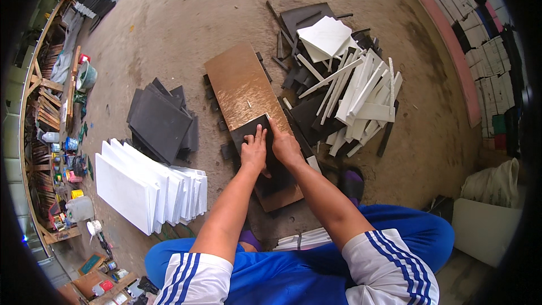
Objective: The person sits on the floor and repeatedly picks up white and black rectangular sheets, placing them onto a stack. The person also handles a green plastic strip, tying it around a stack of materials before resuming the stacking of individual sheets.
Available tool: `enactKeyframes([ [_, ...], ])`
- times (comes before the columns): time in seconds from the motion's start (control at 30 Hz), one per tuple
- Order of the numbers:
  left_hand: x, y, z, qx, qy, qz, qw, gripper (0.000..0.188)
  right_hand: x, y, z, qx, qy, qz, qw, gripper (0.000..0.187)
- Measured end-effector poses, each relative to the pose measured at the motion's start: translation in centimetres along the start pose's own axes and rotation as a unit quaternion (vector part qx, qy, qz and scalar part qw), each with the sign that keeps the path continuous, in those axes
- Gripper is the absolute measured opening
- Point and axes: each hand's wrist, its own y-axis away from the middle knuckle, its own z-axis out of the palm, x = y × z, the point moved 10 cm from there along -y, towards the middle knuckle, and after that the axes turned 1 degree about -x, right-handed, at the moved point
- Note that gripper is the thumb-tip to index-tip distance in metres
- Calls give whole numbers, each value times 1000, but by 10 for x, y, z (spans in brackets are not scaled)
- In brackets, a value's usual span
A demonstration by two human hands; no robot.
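1. Along the middle and near part of the brown board [234,76], a black sheet [279,174] lies flat; bare brown shows at the far end and in a band by the near edge.
2. Left hand [254,149]: on the black sheet, close to its far edge. Fingers extended and slightly spread, pressing down rather than gripping; thumb out to the side.
3. Right hand [286,146]: at the sheet's far right corner, by the board's right edge. Index finger points toward that corner; other fingers curled (whether they pinch anything, cannot tell from this angle).
4. One small pale sliver [249,103] on the bare brown surface, just beyond the sheet's far edge.
5. Dark blocks [212,91] jut out from beneath the board's left edge.
6. Left of the board, on the floor [169,34]: a loose stack of black sheets [161,121], corners fanned. Nearer the person, a row of white panels [132,186], on edge and leaning together.
7. Off the board's right edge: a heap of white strips [367,90] (crossed at all angles), mixed with dark scraps; irregular white pieces [324,35] lie at its far side.
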Motion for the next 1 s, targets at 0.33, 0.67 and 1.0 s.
enactKeyframes([
  [0.33,-3,1,-1,35,-7,-5,999,125,-21,-6,-12,-38,13,12,999,59],
  [0.67,0,5,-10,-48,9,-4,999,170,3,72,-10,-84,60,52,993,63],
  [1.0,1,9,-14,-59,17,-3,998,172,41,162,-3,-115,78,96,986,68],
])
